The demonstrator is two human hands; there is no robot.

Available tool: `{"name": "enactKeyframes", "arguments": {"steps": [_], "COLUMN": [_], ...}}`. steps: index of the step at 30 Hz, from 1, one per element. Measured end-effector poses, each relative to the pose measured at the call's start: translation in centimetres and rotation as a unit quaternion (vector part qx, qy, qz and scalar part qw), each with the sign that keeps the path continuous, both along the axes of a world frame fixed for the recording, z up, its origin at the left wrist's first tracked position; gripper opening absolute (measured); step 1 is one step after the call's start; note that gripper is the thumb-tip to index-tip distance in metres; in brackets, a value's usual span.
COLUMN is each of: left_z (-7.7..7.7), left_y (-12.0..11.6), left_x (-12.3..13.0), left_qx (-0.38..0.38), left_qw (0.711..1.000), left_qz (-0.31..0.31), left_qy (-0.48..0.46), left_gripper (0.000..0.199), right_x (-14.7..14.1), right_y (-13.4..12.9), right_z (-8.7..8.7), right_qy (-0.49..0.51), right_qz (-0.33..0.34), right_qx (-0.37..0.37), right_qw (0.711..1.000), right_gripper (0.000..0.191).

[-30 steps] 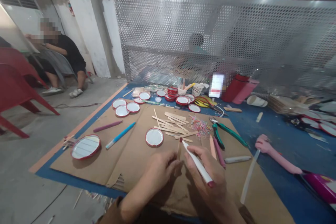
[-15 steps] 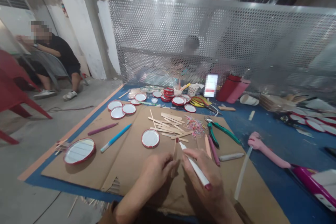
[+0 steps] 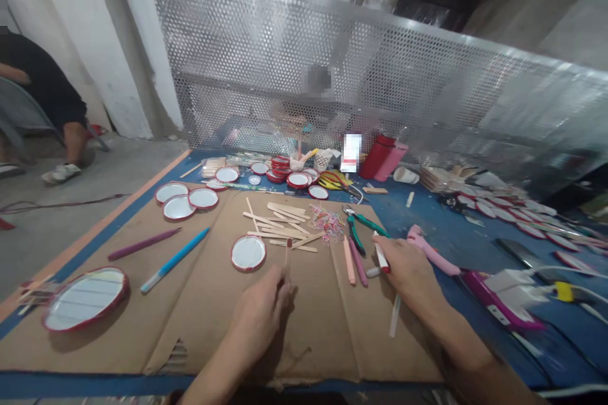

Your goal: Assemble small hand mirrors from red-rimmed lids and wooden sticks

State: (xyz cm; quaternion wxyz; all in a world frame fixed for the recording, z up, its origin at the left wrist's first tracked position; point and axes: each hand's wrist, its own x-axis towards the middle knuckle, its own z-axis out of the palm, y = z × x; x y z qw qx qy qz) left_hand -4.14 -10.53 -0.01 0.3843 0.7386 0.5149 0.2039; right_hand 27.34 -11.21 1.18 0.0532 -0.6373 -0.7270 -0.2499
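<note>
My left hand (image 3: pixel 261 304) is closed on a wooden craft stick (image 3: pixel 288 256), held upright with its tip coloured dark red. Off to the right, my right hand (image 3: pixel 411 269) grips a white marker (image 3: pixel 380 255) with a red end, beside the green-handled pliers (image 3: pixel 355 235). A round red-rimmed lid (image 3: pixel 248 253) lies just beyond my left hand. Behind the stick spreads a loose pile of craft sticks (image 3: pixel 285 214), with a heap of coloured rubber bands (image 3: pixel 327 221) alongside. A peach marker (image 3: pixel 349 261) and a purple marker (image 3: pixel 358 262) lie between my hands.
Cardboard (image 3: pixel 204 304) covers part of the blue table. At left are a large lid with strings (image 3: pixel 85 299), a blue pen (image 3: pixel 175 259) and a purple pen (image 3: pixel 145 243). A pink glue gun (image 3: pixel 434 252) and purple power strip (image 3: pixel 498 304) stand right. Perforated metal (image 3: pixel 266 44) rises behind.
My right hand has moved right with the white marker, away from the stick's red tip. My left hand still holds the stick. The camera view has turned to the right.
</note>
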Motion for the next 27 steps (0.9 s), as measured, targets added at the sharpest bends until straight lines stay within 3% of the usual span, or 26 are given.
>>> {"name": "enactKeyframes", "arguments": {"steps": [6, 11, 14, 22, 27], "left_z": [-0.2, 0.0, 0.3, 0.2, 0.3], "left_y": [-0.1, 0.0, -0.1, 0.0, 0.0], "left_x": [-0.1, -0.1, 0.0, -0.1, -0.1], "left_qx": [-0.008, 0.008, 0.006, -0.024, -0.023], "left_qw": [1.000, 1.000, 0.999, 0.999, 0.999], "left_qz": [-0.004, -0.010, -0.024, -0.028, -0.027], "left_qy": [-0.016, -0.023, -0.023, -0.020, -0.032], "left_gripper": [0.019, 0.020, 0.021, 0.024, 0.026], "right_x": [1.5, 0.0, -1.5, -1.8, -2.0], "right_y": [2.4, 1.6, 0.8, 1.9, 2.7], "right_z": [-0.7, -0.2, 0.0, 0.2, 0.2], "right_qy": [-0.035, 0.014, 0.030, 0.050, 0.074], "right_qz": [0.039, 0.049, 0.059, 0.000, 0.000], "right_qx": [-0.046, -0.012, -0.013, 0.006, -0.018], "right_qw": [0.998, 0.999, 0.998, 0.999, 0.997], "right_gripper": [0.043, 0.024, 0.024, 0.024, 0.025]}}
